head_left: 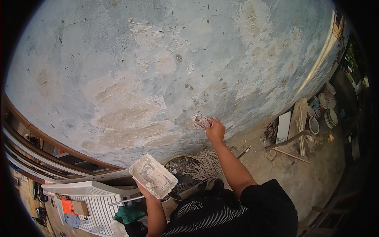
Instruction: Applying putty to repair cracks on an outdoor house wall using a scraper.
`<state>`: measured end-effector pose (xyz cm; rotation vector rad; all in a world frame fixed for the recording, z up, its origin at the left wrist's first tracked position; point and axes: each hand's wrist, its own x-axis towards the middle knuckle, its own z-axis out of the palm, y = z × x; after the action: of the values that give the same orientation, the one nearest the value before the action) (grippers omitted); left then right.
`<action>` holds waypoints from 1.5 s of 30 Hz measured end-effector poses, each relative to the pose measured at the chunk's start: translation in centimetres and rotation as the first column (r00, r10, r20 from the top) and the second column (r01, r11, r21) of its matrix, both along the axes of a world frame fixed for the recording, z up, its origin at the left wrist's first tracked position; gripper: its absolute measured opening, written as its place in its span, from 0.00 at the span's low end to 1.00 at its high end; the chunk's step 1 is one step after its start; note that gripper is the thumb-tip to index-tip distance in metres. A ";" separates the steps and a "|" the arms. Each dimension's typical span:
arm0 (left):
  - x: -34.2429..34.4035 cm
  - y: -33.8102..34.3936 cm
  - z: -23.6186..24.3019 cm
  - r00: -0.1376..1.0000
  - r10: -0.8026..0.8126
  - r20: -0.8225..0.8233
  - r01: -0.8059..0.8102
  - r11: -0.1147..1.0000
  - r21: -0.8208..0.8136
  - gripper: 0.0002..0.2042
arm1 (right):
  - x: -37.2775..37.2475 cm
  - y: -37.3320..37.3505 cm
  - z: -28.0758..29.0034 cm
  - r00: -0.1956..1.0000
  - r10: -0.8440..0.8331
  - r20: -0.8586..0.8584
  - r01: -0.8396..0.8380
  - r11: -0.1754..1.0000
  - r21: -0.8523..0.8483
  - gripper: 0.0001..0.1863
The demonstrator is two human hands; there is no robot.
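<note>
My left hand (145, 190) is closed under a shallow rectangular tray (172, 182). Off-white putty (152, 173) is smeared over the tray's inside. In front of me, my right hand (216, 130) reaches to the wall and grips a small flat scraper (202, 122). Its blade is coated with putty and lies against or very near the wall; its handle is hidden in my fingers. The pale blue wall (221, 51) has cracks, chips and small holes. Broad rough beige putty patches (122, 114) cover its lower left part.
At the wall's foot lie a rope-like bundle (207, 165) and a round container of rubble (179, 164). Buckets (314, 125), a white board (283, 127) and sticks (291, 155) stand to the right. Lower left, a white slatted bench (96, 203) carries an orange box (68, 207). A window frame (47, 152) edges the left.
</note>
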<state>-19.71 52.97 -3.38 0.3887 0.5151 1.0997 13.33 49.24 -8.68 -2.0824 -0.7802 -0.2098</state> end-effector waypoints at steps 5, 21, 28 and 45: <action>-0.2 -0.1 0.2 1.000 0.004 -0.005 -0.004 1.000 -0.004 0.28 | 0.3 -2.4 -0.7 0.994 -0.107 0.038 0.103 0.991 0.091 0.12; -2.8 0.7 0.6 0.999 0.031 -0.036 -0.030 0.999 0.033 0.29 | -9.7 3.3 0.5 0.998 0.015 0.062 -0.012 0.999 -0.047 0.15; -2.0 0.9 0.9 1.000 -0.006 -0.004 0.006 0.999 0.036 0.28 | -12.0 0.8 -1.3 0.967 0.240 0.081 -0.237 0.970 -0.047 0.10; -2.5 1.2 -0.3 1.000 0.029 0.003 -0.029 0.999 -0.012 0.27 | -10.7 2.2 -1.9 0.987 0.103 0.122 -0.098 0.994 -0.047 0.14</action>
<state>-22.19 54.17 -3.70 0.3695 0.5255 1.1248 2.64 51.47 -10.55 -2.0772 -0.9693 -0.2726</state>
